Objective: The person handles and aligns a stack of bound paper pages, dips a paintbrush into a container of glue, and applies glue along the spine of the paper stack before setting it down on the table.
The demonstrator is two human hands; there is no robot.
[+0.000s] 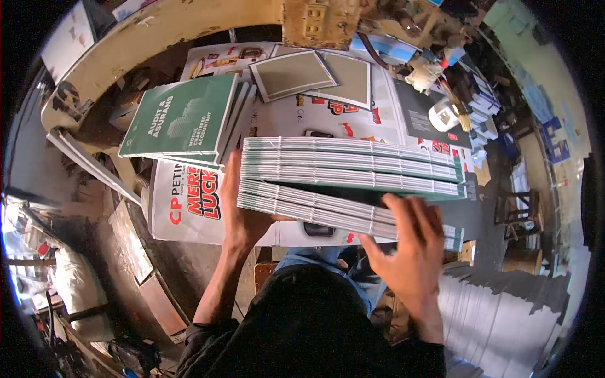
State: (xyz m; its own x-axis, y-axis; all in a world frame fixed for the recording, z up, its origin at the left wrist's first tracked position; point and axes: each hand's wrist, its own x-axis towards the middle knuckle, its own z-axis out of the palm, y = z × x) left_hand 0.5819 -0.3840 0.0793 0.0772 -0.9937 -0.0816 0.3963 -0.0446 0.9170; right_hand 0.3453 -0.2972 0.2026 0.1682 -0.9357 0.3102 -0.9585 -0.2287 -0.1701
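Note:
Several sewn book blocks (pixel 340 160), with white thread-stitched spines and green covers, are held in front of me over the table. They form an upper group and a lower group (pixel 315 211), with a wedge-shaped gap widening to the right. My left hand (pixel 236 211) grips their left end, most of its fingers hidden behind and beneath. Toward the right, my right hand (pixel 409 236) is on the lower group, thumb at its near edge and fingertips at its upper edge. A pile of green-covered books (pixel 179 120) lies beyond my left hand.
Two grey-brown boards with pale borders (pixel 293 75) lie at the far side of the table, over a printed sheet (pixel 189 227). A white glue-like pot with a brush (pixel 444 113) stands at the far right. Stacked paper (pixel 498 321) is low at the right.

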